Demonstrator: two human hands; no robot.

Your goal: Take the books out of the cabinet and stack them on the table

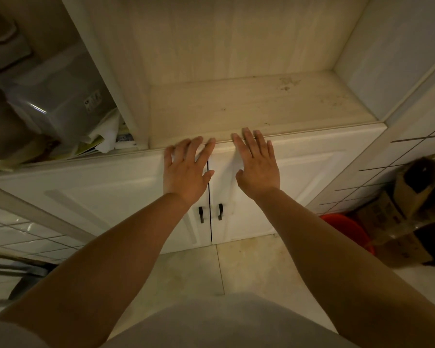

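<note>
Hands spread flat against the top of a white cabinet (299,172), doors shut. The left hand (186,169) lies on the left door (126,187) and the right hand (258,164) on the right door (309,177), one on each side of the dark seam between the doors; the fingertips (246,133) reach the front lip of the open shelf (249,104) just above the doors. Each grip is fully open, fingers extended, holding nothing. Two small dark handles (210,213) flank the seam below the wrists, untouched. No books show: the shelf above the doors is bare, so the books are presumably behind the doors, though this cannot be confirmed. Left of the cabinet's upright stand a clear plastic bin (53,101) and loose papers (103,136).

The step in hand appears to be opening the doors. It is likely done best by lowering both hands to the handles, hooking the fingers behind them, and drawing the doors outward evenly while stepping back to give them room to swing.
</note>
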